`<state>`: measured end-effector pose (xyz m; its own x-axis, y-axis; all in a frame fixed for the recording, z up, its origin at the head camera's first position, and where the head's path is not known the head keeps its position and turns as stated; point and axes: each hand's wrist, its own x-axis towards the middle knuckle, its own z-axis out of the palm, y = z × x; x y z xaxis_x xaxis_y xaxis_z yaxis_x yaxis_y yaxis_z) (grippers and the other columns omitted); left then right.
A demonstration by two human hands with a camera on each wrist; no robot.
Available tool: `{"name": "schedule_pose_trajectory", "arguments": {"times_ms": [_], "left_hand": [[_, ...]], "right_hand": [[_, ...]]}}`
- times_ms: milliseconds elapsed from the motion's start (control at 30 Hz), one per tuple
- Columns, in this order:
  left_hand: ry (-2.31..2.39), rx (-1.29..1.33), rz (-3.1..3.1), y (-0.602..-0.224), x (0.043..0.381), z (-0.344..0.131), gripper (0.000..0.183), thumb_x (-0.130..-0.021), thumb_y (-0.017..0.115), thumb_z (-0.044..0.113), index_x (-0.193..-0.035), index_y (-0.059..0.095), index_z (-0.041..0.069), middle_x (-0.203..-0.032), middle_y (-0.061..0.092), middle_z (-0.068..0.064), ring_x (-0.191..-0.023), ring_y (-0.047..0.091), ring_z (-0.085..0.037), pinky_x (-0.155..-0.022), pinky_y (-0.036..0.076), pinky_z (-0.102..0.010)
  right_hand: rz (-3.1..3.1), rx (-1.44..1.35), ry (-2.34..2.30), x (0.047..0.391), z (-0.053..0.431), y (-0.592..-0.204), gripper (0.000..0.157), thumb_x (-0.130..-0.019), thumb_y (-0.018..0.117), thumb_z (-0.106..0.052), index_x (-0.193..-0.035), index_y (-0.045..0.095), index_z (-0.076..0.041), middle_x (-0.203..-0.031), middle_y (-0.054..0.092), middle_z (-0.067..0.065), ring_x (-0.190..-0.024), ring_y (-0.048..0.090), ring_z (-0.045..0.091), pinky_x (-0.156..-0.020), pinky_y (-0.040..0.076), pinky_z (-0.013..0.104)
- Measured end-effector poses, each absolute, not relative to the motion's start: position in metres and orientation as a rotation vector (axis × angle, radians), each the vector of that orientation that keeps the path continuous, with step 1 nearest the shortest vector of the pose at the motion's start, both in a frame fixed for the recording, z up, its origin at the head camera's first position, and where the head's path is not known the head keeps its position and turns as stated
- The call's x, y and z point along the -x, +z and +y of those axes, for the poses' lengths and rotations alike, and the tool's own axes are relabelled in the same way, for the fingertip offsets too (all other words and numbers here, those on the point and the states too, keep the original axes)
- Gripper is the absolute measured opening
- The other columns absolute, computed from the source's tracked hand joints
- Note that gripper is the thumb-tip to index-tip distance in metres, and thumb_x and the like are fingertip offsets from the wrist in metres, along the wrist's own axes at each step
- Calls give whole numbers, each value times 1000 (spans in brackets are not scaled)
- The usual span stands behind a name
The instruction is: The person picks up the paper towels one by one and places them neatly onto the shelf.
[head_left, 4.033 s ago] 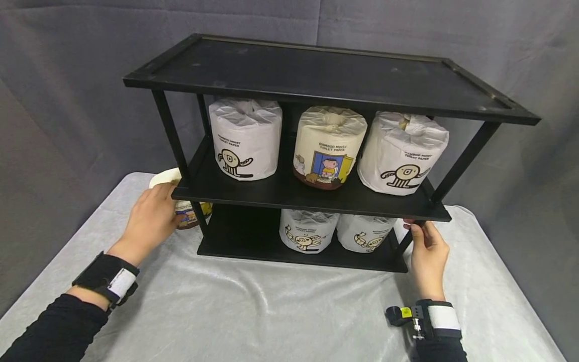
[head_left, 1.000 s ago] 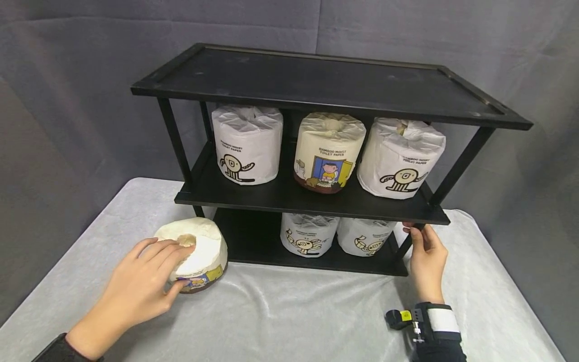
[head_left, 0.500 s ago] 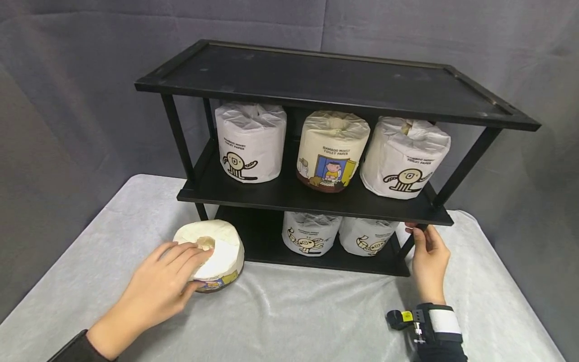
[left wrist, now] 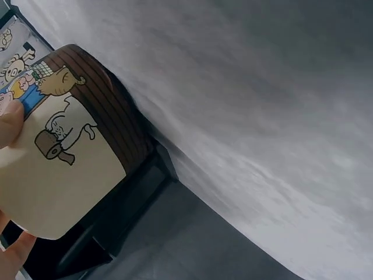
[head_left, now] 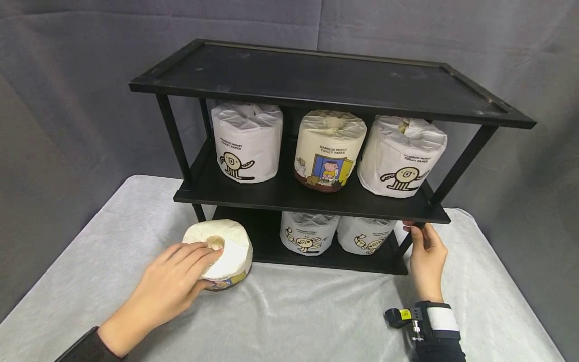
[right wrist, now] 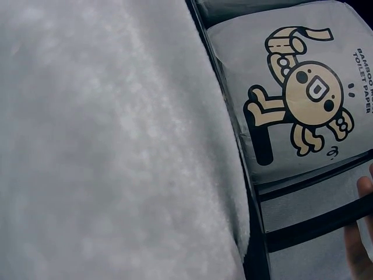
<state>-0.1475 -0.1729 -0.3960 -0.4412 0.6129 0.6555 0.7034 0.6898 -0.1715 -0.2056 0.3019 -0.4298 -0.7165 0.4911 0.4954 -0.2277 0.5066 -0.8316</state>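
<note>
My left hand (head_left: 167,281) grips a cream-wrapped toilet paper roll (head_left: 237,246), fingers at its top hole and thumb on its printed side. This roll is at the lower shelf's front left corner; whether it touches the shelf I cannot tell. In the left wrist view the roll (left wrist: 64,186) shows a brown band and cartoon print, with fingertips (left wrist: 9,125) against it. My right hand (head_left: 427,259) holds the right front post of the black rack (head_left: 316,203). Up close in the right wrist view, fingers (right wrist: 355,245) sit behind the dark post (right wrist: 320,224).
White rolls stand at the left (head_left: 246,146) and right (head_left: 402,156) of the upper shelf, a cream roll (head_left: 330,153) between them. Two white rolls, one central (head_left: 309,236) and one to its right (head_left: 365,236), fill part of the lower shelf. Grey cloth (head_left: 289,317) covers the table.
From beside the rack's left side, my left hand has brought the cream toilet paper roll round to the front, then rightward toward the lower shelf. My right hand has stayed on the post.
</note>
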Motion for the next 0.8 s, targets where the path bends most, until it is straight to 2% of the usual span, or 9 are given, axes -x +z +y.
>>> {"name": "schedule_pose_trajectory", "arguments": {"times_ms": [233,633,800], "left_hand": [[-126,969,-2318,-391,155,-158,62,-66,76,21,-125,58,10,-112,68,-4,-111,56,-22,-95,45,-39],[-105,896,-2398,-389,170,-137,65,-69,75,28,-128,55,10,-124,65,-5,-116,53,-23,-95,46,-43],[-112,852,-2418,-388,173,-130,65,-70,75,30,-128,55,10,-123,65,-6,-115,54,-24,-95,45,-43]], "right_hand": [[-2017,208,1259,206,302,-431,25,-94,53,-20,-106,65,-2,-88,63,-21,-85,62,1,-83,44,9],[-2004,169,1270,205,302,-431,24,-95,52,-17,-104,65,0,-88,63,-23,-85,63,2,-82,44,7],[-2020,179,1251,205,302,-430,25,-95,52,-19,-104,65,-1,-88,62,-23,-86,62,1,-82,43,8]]}}
